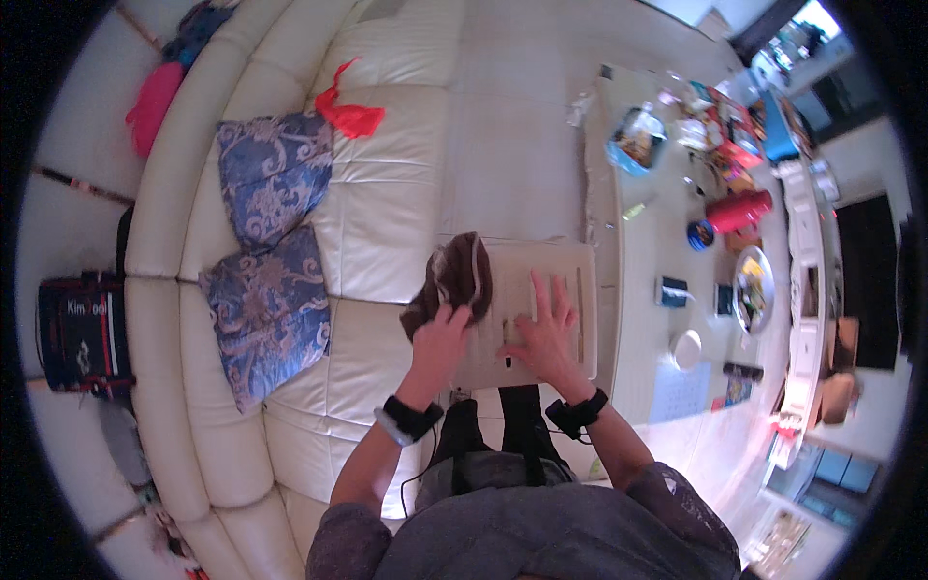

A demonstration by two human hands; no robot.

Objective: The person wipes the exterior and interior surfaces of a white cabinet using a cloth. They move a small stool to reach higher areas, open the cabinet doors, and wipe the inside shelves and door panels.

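My left hand (441, 349) grips the near edge of a dark brown cloth (458, 279) with a paler stripe. The cloth lies bunched over the left side of a cream plastic stool (507, 268), whose top has long slots. To the right, my right hand (547, 335) is over the stool top with its fingers spread and nothing held in it. Its fingertips appear to rest on the surface near the slots. Black bands circle both wrists. My legs in dark trousers stand just below the stool.
A cream leather sofa (384, 217) runs along the left, with blue patterned cushions (272, 319) and a red cloth (353, 116). On the right stands a long low table (638, 239) bearing a red thermos (739, 210), a plate (754, 290) and a lined bin (638, 141).
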